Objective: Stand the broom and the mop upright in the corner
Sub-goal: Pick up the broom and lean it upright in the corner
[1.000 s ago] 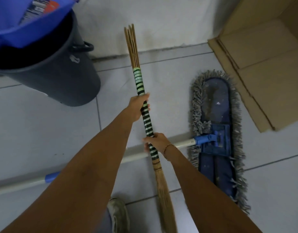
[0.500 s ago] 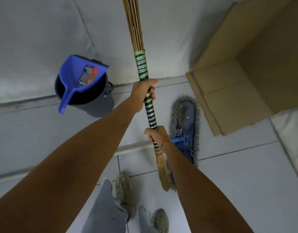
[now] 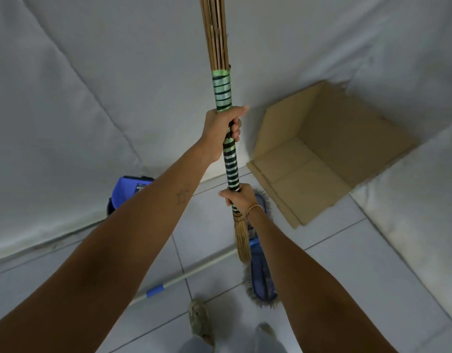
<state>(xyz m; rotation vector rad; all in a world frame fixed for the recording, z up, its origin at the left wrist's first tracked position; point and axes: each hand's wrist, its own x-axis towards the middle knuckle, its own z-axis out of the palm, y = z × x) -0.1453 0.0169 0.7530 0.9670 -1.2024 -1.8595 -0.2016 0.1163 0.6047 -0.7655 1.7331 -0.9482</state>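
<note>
Tiled floor [image 3: 372,263]; both hands grip striped, straw-tipped broom [image 3: 231,164].

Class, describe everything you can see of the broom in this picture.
The broom is a bundle of thin tan sticks, its middle wrapped in green and black striped bands. It is held nearly upright above the tiled floor, the top running out of view. The left hand grips the upper wrap, the right hand the lower; fine straw-like fibres hang below.

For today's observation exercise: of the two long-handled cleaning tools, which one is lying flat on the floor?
The mop: it lies unheld on the tiles, while the broom is held upright.
</note>
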